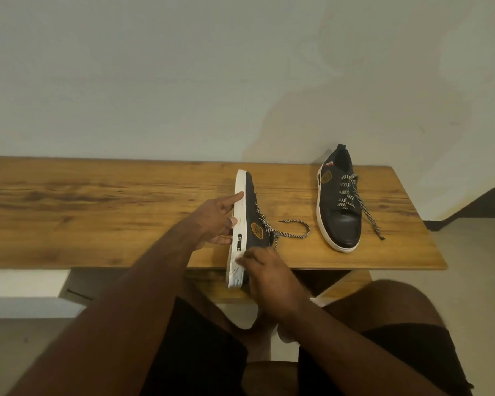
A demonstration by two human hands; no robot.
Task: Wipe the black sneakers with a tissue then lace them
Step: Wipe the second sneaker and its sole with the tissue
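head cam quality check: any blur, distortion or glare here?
Head view: wide-angle bend bows the table edges; right hand motion-blurred at the tipped sneaker heel, left hand sharper; flat sneaker crisp, faint sheen on its toe; soft dim light, no hard glare.

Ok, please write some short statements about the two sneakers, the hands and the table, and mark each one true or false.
1. The near sneaker lies tipped on its side. True.
2. The far sneaker hangs over the table edge. False: it sits fully on the table, sole down.
3. The left hand touches the near sneaker's white sole. True.
4. The right hand rests on the far sneaker. False: it is at the near sneaker's heel end.
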